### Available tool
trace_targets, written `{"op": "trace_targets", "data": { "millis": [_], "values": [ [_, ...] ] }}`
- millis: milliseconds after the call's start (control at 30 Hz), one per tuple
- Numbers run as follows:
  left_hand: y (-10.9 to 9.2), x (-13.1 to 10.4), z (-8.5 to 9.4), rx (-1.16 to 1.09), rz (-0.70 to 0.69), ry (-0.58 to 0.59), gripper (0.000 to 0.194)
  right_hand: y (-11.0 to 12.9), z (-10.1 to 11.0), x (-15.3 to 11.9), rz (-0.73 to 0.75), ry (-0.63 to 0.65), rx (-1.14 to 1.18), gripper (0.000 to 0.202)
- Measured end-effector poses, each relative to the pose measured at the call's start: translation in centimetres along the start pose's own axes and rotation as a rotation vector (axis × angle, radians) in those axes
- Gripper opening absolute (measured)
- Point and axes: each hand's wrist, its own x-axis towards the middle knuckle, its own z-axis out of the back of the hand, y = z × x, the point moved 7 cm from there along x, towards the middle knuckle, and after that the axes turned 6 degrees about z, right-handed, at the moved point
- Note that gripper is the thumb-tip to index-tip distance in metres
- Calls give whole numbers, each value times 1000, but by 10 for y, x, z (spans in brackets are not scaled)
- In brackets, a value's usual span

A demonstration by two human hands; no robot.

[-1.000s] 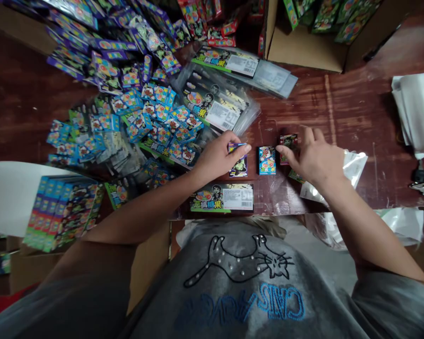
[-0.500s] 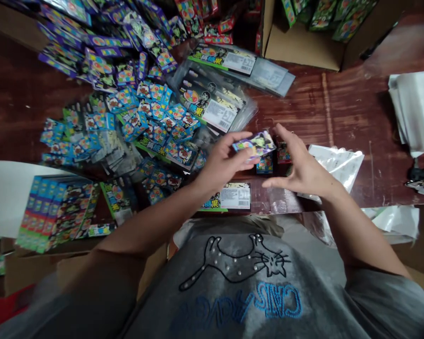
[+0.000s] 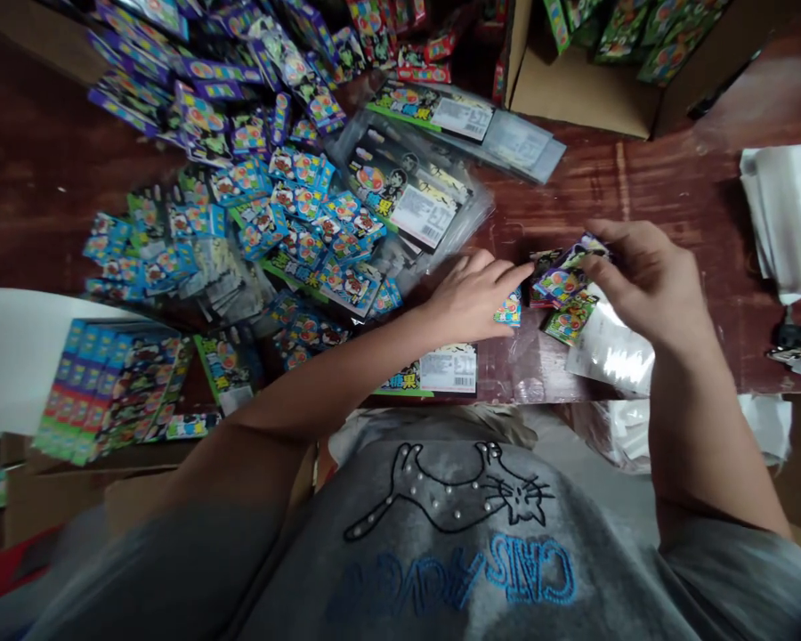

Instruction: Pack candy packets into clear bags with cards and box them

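My right hand pinches one end of a purple candy box between thumb and fingers, tilted over the boxes below. A red candy box lies mostly hidden under it. Beside that, a green candy box rests at the corner of a clear plastic bag. My left hand curls over a small blue candy box, with its index finger reaching toward the red box. Much of the blue box is covered by the fingers.
Heaps of purple boxes and blue boxes spread at the left. Printed clear bags lie mid-table. An open carton holds green boxes at the back. Stacked boxes stand front left; keys lie far right.
The purple box has passed from my left hand to my right and moved rightward. My left hand has come down onto the blue box. The green box now shows.
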Motion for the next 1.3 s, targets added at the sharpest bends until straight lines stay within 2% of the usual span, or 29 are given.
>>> {"op": "trace_targets", "data": {
  "millis": [67, 133, 200, 300, 367, 433, 500, 567, 667, 733, 800, 900, 967, 1133, 1233, 1300],
  "values": [
    [0, 1, 3, -15, -2, 4, 82, 4, -4, 2, 40, -4, 148, 52],
    [7, -2, 10, -104, 23, -77, 85, 9, -18, 6, 38, 44, 209, 49],
    [17, -11, 13, -194, 48, -146, 95, 13, -34, 13, 7, 93, 205, 47],
    [29, -31, 8, -218, 50, -119, 95, 21, -53, 25, 101, 143, 112, 46],
    [31, -50, 10, -173, 51, -104, 88, 29, -59, 28, 245, 162, 1, 58],
    [26, -73, 17, -102, 38, -109, 85, 32, -64, 25, 367, 205, -113, 83],
    [16, -97, 18, -20, 1, -69, 90, 33, -74, 21, 427, 268, -190, 106],
    [6, -116, 11, 58, -33, 8, 97, 34, -88, 19, 451, 324, -218, 113],
    [1, -134, -4, 131, -7, 68, 89, 40, -110, 22, 475, 366, -180, 105],
    [2, -138, -8, 132, 61, 35, 83, 45, -113, 24, 484, 362, -137, 94],
    [4, -143, -5, 112, 175, -45, 85, 50, -102, 22, 456, 302, -123, 89],
    [8, -155, -1, 89, 335, -162, 99, 59, -77, 8, 378, 193, -156, 90],
    [9, -163, -2, 65, 378, -199, 107, 69, -74, -9, 421, 201, -153, 88],
    [18, -171, -20, 21, 390, -156, 106, 93, -111, -45, 725, 348, -11, 77],
    [23, -169, -30, 5, 370, -96, 105, 92, -128, -49, 763, 387, 49, 78],
    [25, -169, -31, -1, 365, -88, 106, 89, -129, -50, 758, 403, 66, 88]
  ]
}}
